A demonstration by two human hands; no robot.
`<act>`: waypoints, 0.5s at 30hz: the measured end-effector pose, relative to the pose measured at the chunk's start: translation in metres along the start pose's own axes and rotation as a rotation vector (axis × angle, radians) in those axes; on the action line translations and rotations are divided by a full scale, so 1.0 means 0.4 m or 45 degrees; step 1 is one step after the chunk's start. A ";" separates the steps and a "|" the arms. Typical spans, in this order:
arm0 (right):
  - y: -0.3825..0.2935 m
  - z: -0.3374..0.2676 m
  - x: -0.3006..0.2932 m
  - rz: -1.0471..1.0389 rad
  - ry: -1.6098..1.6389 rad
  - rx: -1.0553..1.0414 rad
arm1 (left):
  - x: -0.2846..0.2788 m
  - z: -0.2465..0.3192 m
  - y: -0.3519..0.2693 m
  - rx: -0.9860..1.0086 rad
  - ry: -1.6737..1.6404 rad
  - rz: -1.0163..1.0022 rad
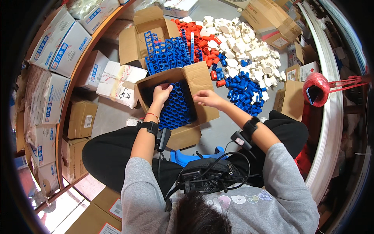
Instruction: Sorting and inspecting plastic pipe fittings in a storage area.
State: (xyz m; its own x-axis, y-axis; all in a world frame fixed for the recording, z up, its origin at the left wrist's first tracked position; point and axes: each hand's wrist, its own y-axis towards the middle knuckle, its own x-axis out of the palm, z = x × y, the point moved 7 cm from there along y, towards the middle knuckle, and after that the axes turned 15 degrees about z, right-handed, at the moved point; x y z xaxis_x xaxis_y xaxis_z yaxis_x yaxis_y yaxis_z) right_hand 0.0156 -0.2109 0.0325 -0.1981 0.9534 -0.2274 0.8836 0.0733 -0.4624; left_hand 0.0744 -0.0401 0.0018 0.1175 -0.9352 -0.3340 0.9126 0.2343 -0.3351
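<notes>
In front of me stands an open cardboard box point(209, 70) with a dark lining. Rows of round blue plastic pipe fittings point(175, 109) fill it, ring ends up. My left hand point(162, 93) reaches into the box's far part, fingers bent at the fittings; whether it grips one is hidden. Over the box's right flap is my right hand point(207, 99), fingers loosely bent and pointing left, with nothing visible in them. A loose pile of blue pipe couplings point(241, 90) lies on the floor to the right of the box.
Beyond the box are blue plastic strips with round openings point(168, 54) and a second open carton point(127, 45). Red couplings point(201, 42) and white fittings point(242, 44) cover the floor behind. Boxed shelving point(74, 55) flanks the left; red twine point(317, 87) hangs right. A blue stool point(181, 158) is below me.
</notes>
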 end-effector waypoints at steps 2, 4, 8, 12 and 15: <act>0.005 0.001 0.032 -0.016 0.070 0.088 | -0.003 0.011 0.022 0.179 0.309 0.074; 0.005 0.005 0.055 -0.041 0.090 0.139 | -0.010 0.011 0.046 0.238 0.663 0.144; -0.005 0.047 0.049 -0.077 0.126 0.219 | 0.020 0.032 0.057 0.276 0.931 0.081; -0.010 0.096 0.013 -0.079 0.334 0.356 | 0.031 0.015 0.082 0.196 1.101 -0.026; -0.012 0.128 -0.023 -0.112 0.485 0.387 | 0.044 -0.001 0.099 0.180 1.231 -0.044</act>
State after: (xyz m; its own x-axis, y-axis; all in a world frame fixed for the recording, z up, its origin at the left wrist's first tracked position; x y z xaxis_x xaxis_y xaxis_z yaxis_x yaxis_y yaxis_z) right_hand -0.0085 -0.2349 -0.0073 -0.0472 0.9908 0.1265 0.6955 0.1235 -0.7078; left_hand 0.1123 -0.0473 -0.0178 -0.2247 -0.3052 -0.9254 0.9554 0.1180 -0.2709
